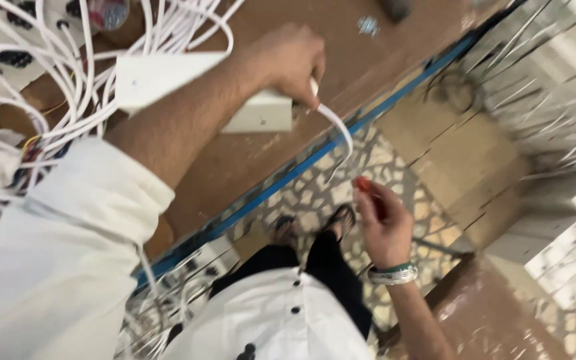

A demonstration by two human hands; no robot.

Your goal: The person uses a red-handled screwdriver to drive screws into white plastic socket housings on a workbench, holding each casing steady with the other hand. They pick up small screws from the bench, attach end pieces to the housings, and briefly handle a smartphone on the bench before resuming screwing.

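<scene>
1. White plastic, hard and smooth, was the material of the long rectangular box (261, 112) that lay on the brown wooden workbench (248, 167), near its blue-edged rim.
2. The left hand (288, 60) was closed over the far end of this box, fingers wrapped down around it, where a thin white cable (338, 130) came out and hung over the bench edge.
3. The box looked light and stiff, a little slippery; I judged that the body was the best place for holding, because the soft cable would bend and pull.
4. The right hand (385, 227), above the stone-pattern floor (315, 193), was closed around a small red-handled tool (368, 190).
5. Many loose white wires (68, 67) lay at the left.
</scene>
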